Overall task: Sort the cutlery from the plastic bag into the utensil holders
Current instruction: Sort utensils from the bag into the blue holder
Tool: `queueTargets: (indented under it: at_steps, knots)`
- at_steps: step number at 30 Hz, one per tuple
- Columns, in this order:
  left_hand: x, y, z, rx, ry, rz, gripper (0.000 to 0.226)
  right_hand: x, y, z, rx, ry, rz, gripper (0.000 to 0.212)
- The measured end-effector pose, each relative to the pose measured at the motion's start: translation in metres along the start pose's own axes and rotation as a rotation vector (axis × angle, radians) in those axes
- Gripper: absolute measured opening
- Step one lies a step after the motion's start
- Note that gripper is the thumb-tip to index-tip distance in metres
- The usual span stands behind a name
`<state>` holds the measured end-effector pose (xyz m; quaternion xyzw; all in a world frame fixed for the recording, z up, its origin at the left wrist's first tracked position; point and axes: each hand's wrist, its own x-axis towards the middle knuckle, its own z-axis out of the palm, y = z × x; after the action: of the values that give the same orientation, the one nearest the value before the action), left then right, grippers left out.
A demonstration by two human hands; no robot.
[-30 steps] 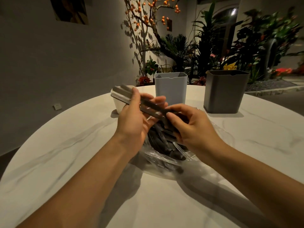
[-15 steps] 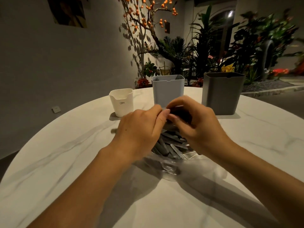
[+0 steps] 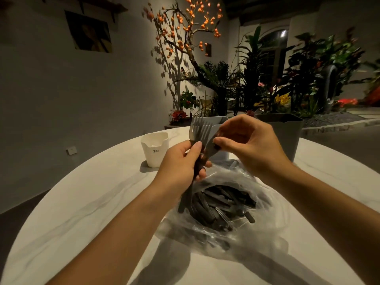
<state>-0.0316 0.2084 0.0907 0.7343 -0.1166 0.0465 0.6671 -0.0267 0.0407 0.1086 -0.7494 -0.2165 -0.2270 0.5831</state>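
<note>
We see a round white marble-look table (image 3: 82, 212) bearing, at its far side, a tall dark grey square holder (image 3: 287, 136), a light grey square holder (image 3: 218, 122) and a small white holder (image 3: 155, 149). In front of us a crumpled clear plastic bag (image 3: 236, 182) lies open, dark cutlery (image 3: 220, 202) heaped inside. Above it our left hand (image 3: 181, 163) grips a bunch of grey forks (image 3: 200, 130), tines up. Our right hand (image 3: 246, 140) pinches one piece beside them, perhaps a spoon (image 3: 211, 147); the dim light hides it.
</note>
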Motion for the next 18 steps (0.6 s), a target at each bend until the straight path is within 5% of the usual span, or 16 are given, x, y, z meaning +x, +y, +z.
queueTargets:
  at_steps: [5,9,13,18]
  knots:
    - [0.009,0.015,0.003,0.015,-0.129,-0.039,0.044,0.022,-0.010,0.000,-0.077,0.013,-0.039,0.019]
    - [0.015,0.019,0.009,-0.064,-0.169,-0.056,0.056,0.037,-0.008,0.001,-0.254,0.065,-0.029,0.036]
    - [0.026,0.020,0.012,0.014,-0.150,0.018,0.038,0.044,-0.008,-0.003,-0.119,-0.077,-0.002,0.030]
    - [0.042,0.019,0.018,0.072,-0.161,-0.042,0.051,0.053,-0.003,-0.012,-0.107,-0.228,0.008,0.021]
